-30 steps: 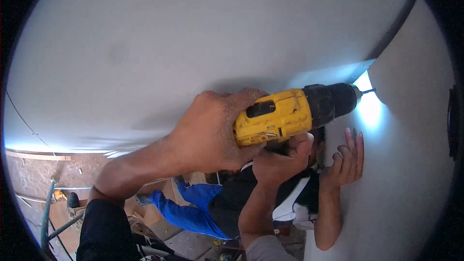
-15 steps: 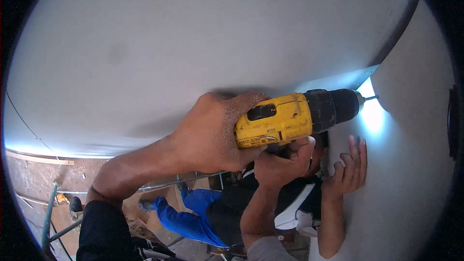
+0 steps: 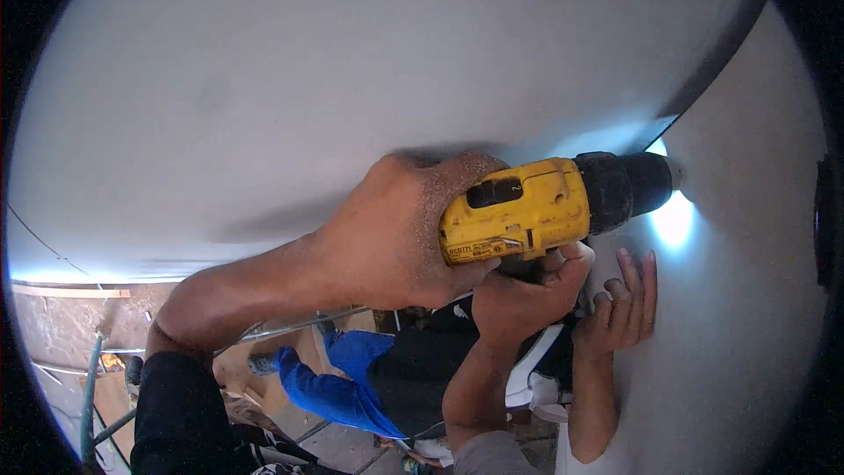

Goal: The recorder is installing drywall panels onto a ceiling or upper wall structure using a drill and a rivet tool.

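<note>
My left hand [image 3: 387,237] is wrapped round the rear of a dusty yellow-and-black cordless drill [image 3: 519,215], which points right. My right hand [image 3: 527,295] is closed on the drill's underside, just below the body. The drill's chuck [image 3: 670,178] sits close to a pale side panel [image 3: 738,299], beside a bright white light [image 3: 673,224] at the seam with a large pale panel [image 3: 290,62]. The bit cannot be made out.
A co-worker's hand [image 3: 629,308] rests fingers-up on the side panel, just below the drill. Behind my arms are a person's blue trousers [image 3: 325,387] and dark top. Green scaffold tubes [image 3: 92,387] and a wooden strip [image 3: 79,292] show at the lower left.
The drill and both my hands have shifted a little right. The bit, visible earlier against the light, no longer shows. The co-worker's hand has moved slightly left.
</note>
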{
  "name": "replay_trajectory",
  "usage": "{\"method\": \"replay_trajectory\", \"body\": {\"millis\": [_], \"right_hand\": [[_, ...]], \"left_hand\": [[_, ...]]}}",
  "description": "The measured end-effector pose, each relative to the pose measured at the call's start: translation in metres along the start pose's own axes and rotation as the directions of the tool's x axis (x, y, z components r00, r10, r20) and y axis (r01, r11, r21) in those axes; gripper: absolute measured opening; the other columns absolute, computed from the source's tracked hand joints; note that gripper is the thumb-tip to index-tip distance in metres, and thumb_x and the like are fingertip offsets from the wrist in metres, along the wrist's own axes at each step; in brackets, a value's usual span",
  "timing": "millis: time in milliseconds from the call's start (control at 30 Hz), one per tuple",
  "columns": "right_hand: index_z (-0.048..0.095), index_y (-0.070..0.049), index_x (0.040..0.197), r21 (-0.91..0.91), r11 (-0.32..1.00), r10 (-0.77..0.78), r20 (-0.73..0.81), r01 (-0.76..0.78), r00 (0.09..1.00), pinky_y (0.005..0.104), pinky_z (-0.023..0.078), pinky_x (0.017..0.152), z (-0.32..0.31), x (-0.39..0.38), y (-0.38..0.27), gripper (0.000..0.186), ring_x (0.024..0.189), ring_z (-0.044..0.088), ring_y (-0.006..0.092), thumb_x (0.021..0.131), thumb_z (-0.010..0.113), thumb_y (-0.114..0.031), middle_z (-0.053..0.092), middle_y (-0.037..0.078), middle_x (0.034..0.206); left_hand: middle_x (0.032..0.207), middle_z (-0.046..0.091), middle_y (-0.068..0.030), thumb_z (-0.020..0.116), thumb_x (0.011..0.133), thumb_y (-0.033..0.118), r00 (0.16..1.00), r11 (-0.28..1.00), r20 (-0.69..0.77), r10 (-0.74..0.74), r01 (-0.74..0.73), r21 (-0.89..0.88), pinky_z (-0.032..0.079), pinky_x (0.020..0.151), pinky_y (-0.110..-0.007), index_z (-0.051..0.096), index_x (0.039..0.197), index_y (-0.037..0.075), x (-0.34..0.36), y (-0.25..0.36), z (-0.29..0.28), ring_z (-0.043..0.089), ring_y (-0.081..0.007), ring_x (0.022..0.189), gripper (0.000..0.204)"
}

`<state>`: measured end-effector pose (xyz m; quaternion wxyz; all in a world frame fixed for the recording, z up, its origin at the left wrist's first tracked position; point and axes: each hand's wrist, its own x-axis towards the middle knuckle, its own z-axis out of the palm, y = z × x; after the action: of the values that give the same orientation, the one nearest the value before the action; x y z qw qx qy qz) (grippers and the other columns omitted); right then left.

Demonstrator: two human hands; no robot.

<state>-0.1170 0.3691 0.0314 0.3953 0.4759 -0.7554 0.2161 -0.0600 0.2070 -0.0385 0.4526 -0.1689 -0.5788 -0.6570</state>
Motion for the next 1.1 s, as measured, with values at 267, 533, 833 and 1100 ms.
{"method": "replay_trajectory", "body": {"millis": [267, 533, 833, 1100], "right_hand": [[0.033, -0.002, 0.124, 0.078, 0.997, 0.017, -0.015, -0.015, 1.000, 0.0334, 0.050, 0.088, 0.009, -0.010, -0.002, 0.072, 0.108, 0.057, 0.0214, 0.071, 0.080, -0.019, 0.054, 0.017, 0.114], [0.043, 0.003, 0.120, 0.617, 0.698, 0.230, 0.287, -0.363, 0.930, 0.0305, 0.052, 0.076, -0.012, 0.011, -0.028, 0.070, 0.087, 0.063, 0.0179, 0.075, 0.078, -0.038, 0.060, 0.013, 0.105], [0.049, 0.007, 0.121, 0.511, 0.770, 0.189, 0.389, -0.382, 0.902, 0.0343, 0.047, 0.092, -0.012, 0.022, -0.014, 0.067, 0.103, 0.061, 0.0216, 0.075, 0.080, -0.030, 0.062, 0.013, 0.113], [0.053, 0.007, 0.111, 0.493, 0.525, 0.350, 0.617, -0.693, 0.705, 0.0316, 0.050, 0.078, -0.016, 0.040, -0.022, 0.064, 0.088, 0.063, 0.0215, 0.060, 0.088, -0.013, 0.064, 0.014, 0.101]], "left_hand": [[0.096, 0.065, -0.0182, 0.082, 0.063, 0.019, 0.987, 0.991, -0.098, 0.126, -0.130, -0.036, 0.052, 0.080, -0.035, 0.056, 0.113, -0.003, -0.003, -0.006, -0.005, 0.066, -0.0269, 0.089, 0.060], [0.097, 0.063, -0.0188, 0.082, 0.069, 0.028, 0.999, 0.999, 0.034, 0.029, -0.029, 0.017, 0.051, 0.079, -0.036, 0.054, 0.115, -0.005, 0.002, 0.009, -0.010, 0.065, -0.0247, 0.090, 0.063], [0.084, 0.065, -0.0175, 0.081, 0.070, 0.035, 1.000, 0.998, -0.019, 0.002, -0.003, -0.057, 0.052, 0.073, -0.034, 0.059, 0.106, -0.005, 0.000, 0.004, -0.015, 0.066, -0.0245, 0.079, 0.058], [0.085, 0.065, -0.0178, 0.081, 0.071, 0.036, 0.998, 1.000, -0.054, 0.021, -0.022, -0.011, 0.052, 0.072, -0.034, 0.059, 0.108, -0.006, -0.003, -0.001, -0.015, 0.066, -0.0236, 0.078, 0.061]]}}
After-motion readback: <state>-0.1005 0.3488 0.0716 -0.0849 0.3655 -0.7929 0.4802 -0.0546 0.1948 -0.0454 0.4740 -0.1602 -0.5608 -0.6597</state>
